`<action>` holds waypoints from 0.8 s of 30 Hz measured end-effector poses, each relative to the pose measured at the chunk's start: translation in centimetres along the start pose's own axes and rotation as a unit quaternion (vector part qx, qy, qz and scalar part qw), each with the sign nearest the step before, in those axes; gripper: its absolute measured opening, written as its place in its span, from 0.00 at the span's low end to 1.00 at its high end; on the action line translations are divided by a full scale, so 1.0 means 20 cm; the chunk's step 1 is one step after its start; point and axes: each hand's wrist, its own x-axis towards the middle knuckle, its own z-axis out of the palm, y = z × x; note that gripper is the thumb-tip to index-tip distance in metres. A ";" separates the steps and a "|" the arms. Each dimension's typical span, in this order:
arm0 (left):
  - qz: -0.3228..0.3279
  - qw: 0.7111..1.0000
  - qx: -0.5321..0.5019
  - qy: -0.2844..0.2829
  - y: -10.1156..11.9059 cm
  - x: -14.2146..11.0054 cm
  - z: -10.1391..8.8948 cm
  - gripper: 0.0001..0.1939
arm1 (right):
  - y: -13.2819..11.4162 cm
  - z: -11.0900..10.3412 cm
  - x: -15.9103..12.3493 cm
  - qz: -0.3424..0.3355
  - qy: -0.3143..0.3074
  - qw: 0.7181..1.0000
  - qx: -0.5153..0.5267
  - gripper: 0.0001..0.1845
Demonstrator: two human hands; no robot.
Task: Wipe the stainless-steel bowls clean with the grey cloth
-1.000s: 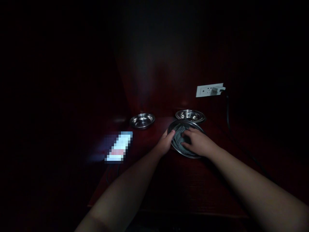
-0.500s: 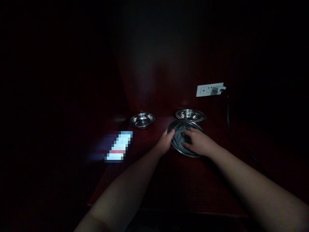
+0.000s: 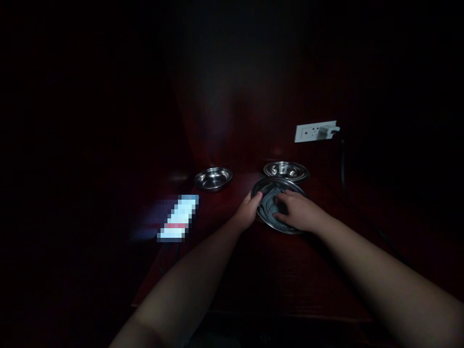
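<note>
Bowl [image 3: 267, 185] tilts just in front of shiny dishware [image 3: 286, 170]. Left hand [image 3: 248, 211]: grip clasped on bowl. Right hand [image 3: 299, 211] on cloth [image 3: 268, 205] inside, closure unclear. Uneven pressing could twist bowl loose.

Bare L forearm [image 3: 192, 275] & R forearm [image 3: 377, 261], narrower nr wrists [image 3: 321, 220], w/ bare L hand [image 3: 248, 211] & R hand [image 3: 300, 212]

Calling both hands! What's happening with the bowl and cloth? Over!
Left hand gripping bowl by its rim. Right hand on cloth inside. Another bowl just behind, not blocking either hand.
</note>
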 end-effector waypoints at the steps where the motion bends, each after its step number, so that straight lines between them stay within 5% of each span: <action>1: -0.001 1.000 0.000 -0.001 0.00 0.00 0.00 0.20 | 0.00 0.00 0.00 0.000 0.000 1.000 0.003 0.15; 24: -0.014 1.000 -0.009 -0.008 -0.02 0.02 -0.01 0.20 | 0.00 0.00 0.00 -0.030 -0.007 1.000 0.005 0.13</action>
